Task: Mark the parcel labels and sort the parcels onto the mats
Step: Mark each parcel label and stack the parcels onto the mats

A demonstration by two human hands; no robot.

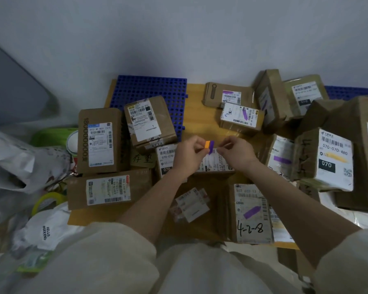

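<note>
Parcels of brown cardboard with white printed labels lie crowded over a yellow mat (194, 107) and a blue perforated mat (149, 90) on the floor by a pale wall. Several labels already carry a purple stroke: one on the box marked 4-2-8 (251, 213) near the right forearm, one on a small box (241, 118) further back, another on a parcel (282, 158) to the right. A large box at the right (325, 160) shows "070-070-A80" with a yellow streak under it. On the left, three unmarked boxes sit together, the tallest (100, 141) printed with a long number down its side.

At the middle, the left hand (189, 153) pinches a small orange and purple marker piece (209, 145) between curled fingers and thumb, held above the label of a parcel (215, 162) lying just beneath both hands. The right hand (236, 151) has its fingertips pinched close by the purple end; whether it grips the piece I cannot tell. White plastic bags (19, 164) are heaped at the far left.
</note>
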